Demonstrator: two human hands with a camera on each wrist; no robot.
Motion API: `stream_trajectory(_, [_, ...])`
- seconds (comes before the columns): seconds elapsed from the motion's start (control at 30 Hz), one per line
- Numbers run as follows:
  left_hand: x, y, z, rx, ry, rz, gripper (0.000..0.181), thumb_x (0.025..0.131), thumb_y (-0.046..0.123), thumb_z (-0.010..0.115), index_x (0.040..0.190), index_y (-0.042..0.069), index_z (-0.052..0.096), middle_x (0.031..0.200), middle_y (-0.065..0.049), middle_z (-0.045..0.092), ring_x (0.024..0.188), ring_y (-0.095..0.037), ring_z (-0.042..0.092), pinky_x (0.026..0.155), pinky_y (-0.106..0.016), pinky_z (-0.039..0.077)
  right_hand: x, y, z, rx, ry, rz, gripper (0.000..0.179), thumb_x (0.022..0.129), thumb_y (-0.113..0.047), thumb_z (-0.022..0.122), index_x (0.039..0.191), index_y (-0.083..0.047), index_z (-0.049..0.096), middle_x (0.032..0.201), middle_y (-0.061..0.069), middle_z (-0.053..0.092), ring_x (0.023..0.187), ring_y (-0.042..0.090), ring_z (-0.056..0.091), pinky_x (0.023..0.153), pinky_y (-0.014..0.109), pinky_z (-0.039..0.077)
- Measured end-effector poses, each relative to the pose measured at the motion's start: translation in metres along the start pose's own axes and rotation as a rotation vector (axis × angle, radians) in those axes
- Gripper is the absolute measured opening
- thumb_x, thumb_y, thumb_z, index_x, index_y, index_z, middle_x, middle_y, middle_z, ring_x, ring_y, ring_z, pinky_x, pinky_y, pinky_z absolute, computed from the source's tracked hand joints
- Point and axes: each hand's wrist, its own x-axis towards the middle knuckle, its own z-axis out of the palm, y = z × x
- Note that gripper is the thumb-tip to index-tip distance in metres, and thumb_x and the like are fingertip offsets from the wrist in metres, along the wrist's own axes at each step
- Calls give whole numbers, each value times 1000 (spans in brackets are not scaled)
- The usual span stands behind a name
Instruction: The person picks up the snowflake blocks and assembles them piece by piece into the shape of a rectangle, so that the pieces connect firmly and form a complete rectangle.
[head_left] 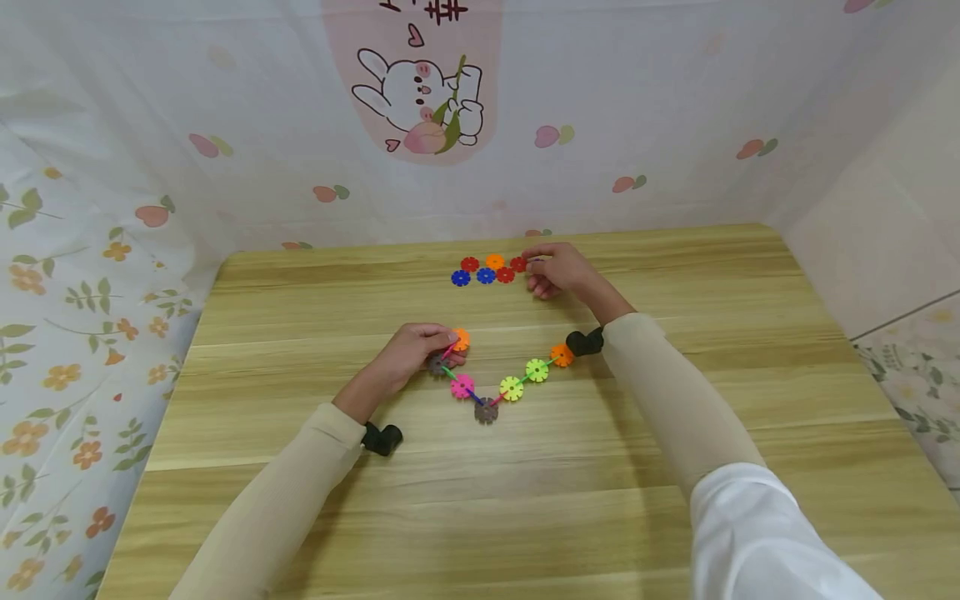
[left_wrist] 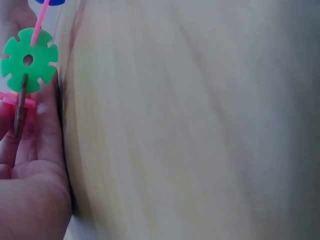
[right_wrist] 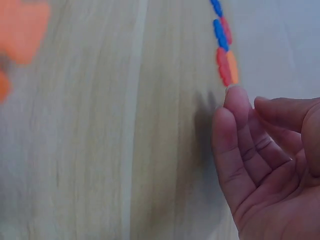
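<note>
A V-shaped chain of notched plastic snowflake discs lies on the wooden table. My left hand (head_left: 412, 354) pinches its upper left end, thumb by an orange disc (head_left: 462, 338) and a dark grey disc (head_left: 437, 365) beside the fingers. Along the chain come a pink disc (head_left: 462, 386), a grey disc (head_left: 486, 410), a yellow disc (head_left: 512, 388), a yellow-green disc (head_left: 537, 371) and an orange end disc, with others edge-on between. In the left wrist view a green disc (left_wrist: 42, 50) stands before the palm. My right hand (head_left: 558, 271) has its fingertips at a loose red disc (head_left: 517, 264); thumb and forefinger look slightly apart.
Several loose discs lie left of the right hand, among them a blue disc (head_left: 461, 278) and an orange disc (head_left: 495, 262). Behind the table (head_left: 480, 500) hangs a printed white cloth (head_left: 630, 100). A flowered curtain (head_left: 75, 333) borders the left side.
</note>
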Motion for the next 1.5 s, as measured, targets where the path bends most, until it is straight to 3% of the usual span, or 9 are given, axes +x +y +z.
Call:
stream_trajectory(0.27, [1, 0, 0, -10, -10, -3, 28, 101, 19, 54, 116, -2, 65, 95, -11, 74, 88, -17, 72, 81, -29, 57, 8, 6, -1, -15, -20, 40, 46, 100, -18, 55, 145, -19, 46, 67, 8, 65, 50, 18, 62, 54, 33, 58])
stream_trajectory(0.5, [1, -1, -2, -18, -8, -16, 27, 101, 19, 54, 116, -1, 66, 94, -11, 74, 88, -17, 72, 82, -30, 57, 15, 8, 5, -175, -20, -12, 51, 101, -24, 54, 150, -24, 40, 59, 7, 63, 44, 17, 60, 49, 34, 57])
stream_trajectory(0.7, [1, 0, -3, -20, -12, -19, 28, 102, 19, 53, 116, -1, 65, 95, -11, 74, 89, -18, 72, 83, -31, 57, 13, 3, 7, -258, 2, -46, 45, 100, -22, 55, 144, -22, 48, 57, 7, 62, 43, 17, 59, 48, 35, 56])
stream_trajectory(0.83, [1, 0, -4, -23, -12, -16, 27, 102, 18, 52, 116, -1, 65, 96, -11, 74, 89, -18, 72, 83, -31, 57, 13, 1, 7, -247, -3, -30, 37, 99, -18, 57, 136, -15, 51, 59, 8, 62, 43, 17, 59, 48, 34, 56])
stream_trajectory(1.1, [0, 0, -2, -21, -25, 5, 28, 102, 18, 52, 114, -3, 65, 96, -13, 74, 87, -19, 72, 79, -31, 58, 15, 2, 5, -157, -21, 47, 33, 97, -13, 60, 122, 2, 45, 62, 6, 64, 47, 14, 62, 51, 31, 57])
stream_trajectory(1.33, [-1, 0, -3, -23, -21, 1, 27, 101, 20, 54, 113, -2, 66, 95, -13, 74, 88, -18, 72, 76, -28, 58, 12, 3, 5, -155, -22, 64, 18, 97, -13, 61, 100, -1, 48, 62, 6, 64, 48, 14, 62, 53, 31, 58])
stream_trajectory(1.5, [-1, 0, -3, -20, -34, 9, 29, 101, 19, 53, 115, -3, 65, 98, -14, 73, 89, -19, 72, 80, -31, 58, 9, 1, 5, -148, -25, 70, 19, 97, -14, 59, 101, -1, 46, 62, 5, 64, 49, 14, 62, 53, 29, 57])
